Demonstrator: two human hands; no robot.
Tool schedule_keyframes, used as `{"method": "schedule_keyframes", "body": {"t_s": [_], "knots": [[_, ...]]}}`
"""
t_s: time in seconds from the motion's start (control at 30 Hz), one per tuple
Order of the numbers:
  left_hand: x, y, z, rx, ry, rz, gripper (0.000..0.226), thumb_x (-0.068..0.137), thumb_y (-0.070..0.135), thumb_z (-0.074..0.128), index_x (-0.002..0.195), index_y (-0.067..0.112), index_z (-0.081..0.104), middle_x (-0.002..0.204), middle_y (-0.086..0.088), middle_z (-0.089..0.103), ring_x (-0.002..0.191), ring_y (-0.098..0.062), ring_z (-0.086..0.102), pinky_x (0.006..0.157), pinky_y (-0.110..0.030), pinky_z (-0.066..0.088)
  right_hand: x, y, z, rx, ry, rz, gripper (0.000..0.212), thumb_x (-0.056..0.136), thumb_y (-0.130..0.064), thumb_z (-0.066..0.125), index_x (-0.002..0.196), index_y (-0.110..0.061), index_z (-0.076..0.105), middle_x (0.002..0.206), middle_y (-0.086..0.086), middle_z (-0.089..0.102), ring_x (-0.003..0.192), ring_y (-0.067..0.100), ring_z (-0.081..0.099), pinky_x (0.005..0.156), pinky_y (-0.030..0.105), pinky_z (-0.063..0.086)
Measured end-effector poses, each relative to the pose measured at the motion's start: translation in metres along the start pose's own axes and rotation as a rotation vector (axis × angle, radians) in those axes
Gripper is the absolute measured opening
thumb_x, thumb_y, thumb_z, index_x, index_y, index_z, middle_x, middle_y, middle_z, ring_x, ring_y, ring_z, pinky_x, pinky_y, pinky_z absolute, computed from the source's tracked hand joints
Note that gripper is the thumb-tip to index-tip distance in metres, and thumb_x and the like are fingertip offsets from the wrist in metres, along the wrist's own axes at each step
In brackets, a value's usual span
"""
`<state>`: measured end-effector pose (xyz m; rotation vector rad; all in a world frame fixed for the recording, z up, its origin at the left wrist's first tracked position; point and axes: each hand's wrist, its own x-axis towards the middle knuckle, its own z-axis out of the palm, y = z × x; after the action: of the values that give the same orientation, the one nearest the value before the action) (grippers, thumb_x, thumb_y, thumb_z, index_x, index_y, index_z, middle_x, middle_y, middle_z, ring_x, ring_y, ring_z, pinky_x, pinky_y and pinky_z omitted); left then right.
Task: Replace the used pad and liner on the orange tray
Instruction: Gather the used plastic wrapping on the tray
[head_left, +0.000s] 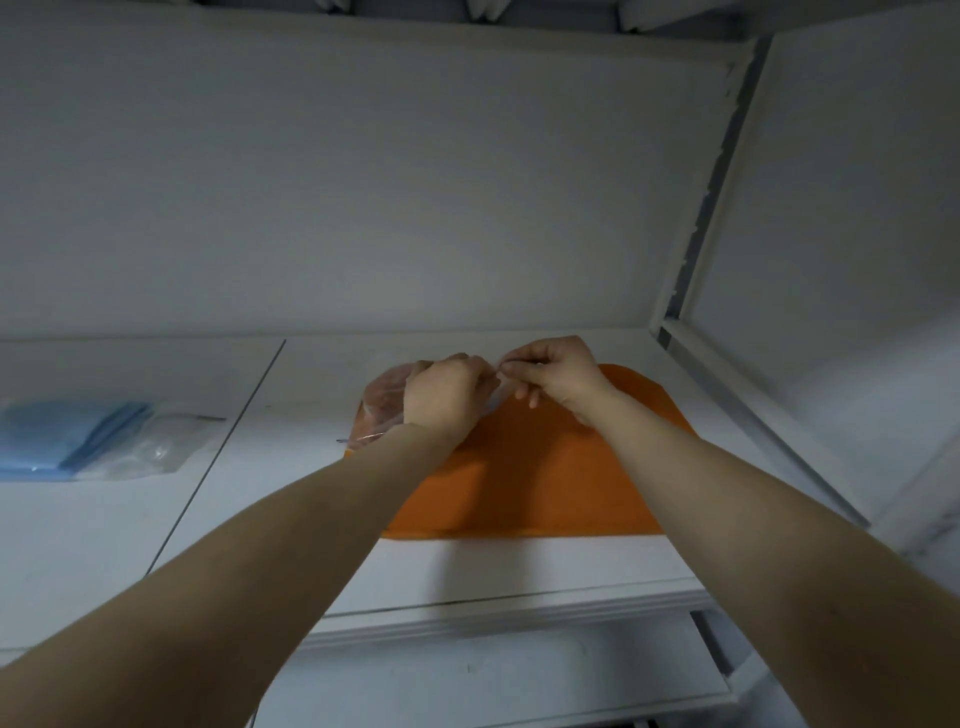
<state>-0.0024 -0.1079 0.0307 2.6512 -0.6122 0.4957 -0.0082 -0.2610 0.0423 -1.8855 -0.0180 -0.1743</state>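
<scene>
Forearms 2 | left hand, right hand pinch 1 clear liner | orange tray 1

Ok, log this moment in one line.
left hand: grips clear liner | right hand: pinches clear liner | orange tray: on counter

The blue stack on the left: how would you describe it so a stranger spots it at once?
On the white counter, start at the orange tray and look left past the dark seam. Near the picture's left edge lies a flat stack of pale blue sheets with a clear plastic bag on its right. Nothing else there is blue.
</scene>
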Motion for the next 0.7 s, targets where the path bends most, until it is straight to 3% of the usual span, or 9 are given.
{"method": "schedule_keyframes", "body": {"t_s": [0.1,0.27,0.47,0.6,0.7], "knots": [[0.002,0.002,-0.001,-0.030,0.002,-0.018,0.031,0.097,0.030,0.044,0.112,0.017,0.067,0.109,-0.006,0.067,0.098,-0.027,0.062,0.079,-0.032,0.042,-0.002,-0.002,-0.001,0.073,-0.015,0.034,0.020,0.082,0.005,0.066,0.100,0.013,0.066,0.063,0.008,0.066,0.050,0.010,0.064,0.050,0.015,0.053],[0.001,0.002,-0.001,-0.026,-0.026,-0.017,0.030,0.098,0.029,0.043,0.109,0.015,0.067,0.107,-0.006,0.068,0.096,-0.028,0.062,0.078,-0.032,0.042,-0.007,-0.002,-0.005,0.104,-0.042,0.065,0.021,0.086,0.005,0.062,0.105,0.014,0.062,0.073,0.011,0.066,0.055,0.004,0.067,0.060,0.014,0.057],[0.000,0.010,-0.003,-0.081,-0.045,-0.027,0.032,0.095,0.032,0.047,0.106,0.012,0.069,0.106,-0.009,0.069,0.096,-0.029,0.064,0.077,-0.035,0.051,-0.011,-0.004,-0.005,0.048,-0.015,0.048,0.021,0.085,0.006,0.063,0.104,0.015,0.063,0.074,0.010,0.065,0.056,0.005,0.065,0.061,0.015,0.057],[-0.001,0.010,-0.004,-0.052,-0.054,-0.024,0.031,0.097,0.030,0.044,0.103,0.011,0.068,0.103,-0.010,0.069,0.093,-0.030,0.063,0.071,-0.031,0.042,-0.015,-0.006,-0.003,0.047,-0.041,0.044,0.022,0.084,0.009,0.062,0.106,0.012,0.064,0.072,0.009,0.063,0.053,0.003,0.063,0.058,0.013,0.056],[-0.003,0.011,-0.004,-0.082,-0.058,-0.039,0.030,0.097,0.029,0.045,0.102,0.009,0.068,0.102,-0.011,0.068,0.094,-0.032,0.062,0.073,-0.034,0.045,-0.017,-0.007,0.001,0.037,-0.020,0.057,0.021,0.085,0.008,0.061,0.104,0.016,0.062,0.069,0.011,0.060,0.051,0.008,0.061,0.053,0.015,0.054]]}}
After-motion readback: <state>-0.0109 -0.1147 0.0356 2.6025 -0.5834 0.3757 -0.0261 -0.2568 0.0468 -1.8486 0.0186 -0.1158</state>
